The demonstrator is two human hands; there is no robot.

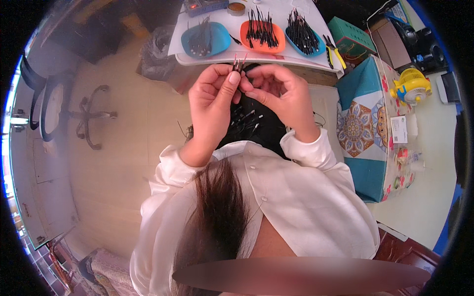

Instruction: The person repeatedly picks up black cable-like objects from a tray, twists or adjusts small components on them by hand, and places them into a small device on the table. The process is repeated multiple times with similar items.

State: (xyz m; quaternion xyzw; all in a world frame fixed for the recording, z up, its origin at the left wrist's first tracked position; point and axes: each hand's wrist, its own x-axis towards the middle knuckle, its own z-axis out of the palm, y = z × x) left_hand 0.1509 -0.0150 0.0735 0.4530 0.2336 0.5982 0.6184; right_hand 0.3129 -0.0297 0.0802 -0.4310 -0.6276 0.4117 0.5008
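Note:
In front of my chest, my left hand pinches several short black cables between thumb and fingers, their thin reddish wire ends pointing up. Close against it, my right hand has its fingers bent and its thumb reaching toward the same cables. Whatever sits between the right fingertips is hidden. More black cables with light metal tips lie on the dark cloth over my lap. Just beyond my hands, an orange dish and a blue dish hold bundles of black cables.
A second blue dish with thin dark pieces stands at left on the white table. Pliers with yellow handles lie at its right edge. A green box and a yellow fan are farther right. An office chair base stands left.

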